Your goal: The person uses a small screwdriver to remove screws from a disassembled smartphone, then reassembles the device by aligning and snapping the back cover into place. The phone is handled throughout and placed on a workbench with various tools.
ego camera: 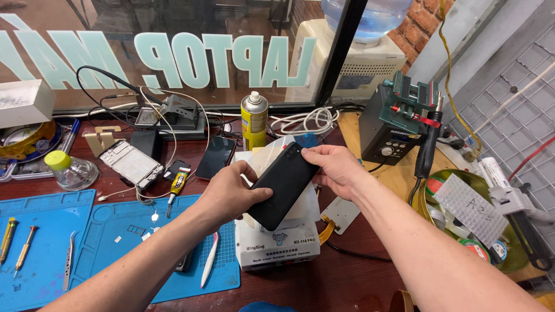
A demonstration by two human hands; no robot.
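Note:
I hold a black smartphone [283, 185] back side up, tilted, above a white box-shaped heating machine [277, 245]. My left hand [228, 193] grips its lower left edge. My right hand [335, 167] pinches its upper right end. A clear plastic sheet [272, 151] lies just behind the phone.
Blue work mats [52, 242] at left carry screwdrivers, tweezers [68, 268] and a white pry tool [209, 260]. Behind are a yellow spray can [254, 120], a dark phone [215, 157], an opened phone frame [131, 164], a glue tube [178, 184] and a liquid bottle [69, 169]. A hot-air station [399, 118] stands right.

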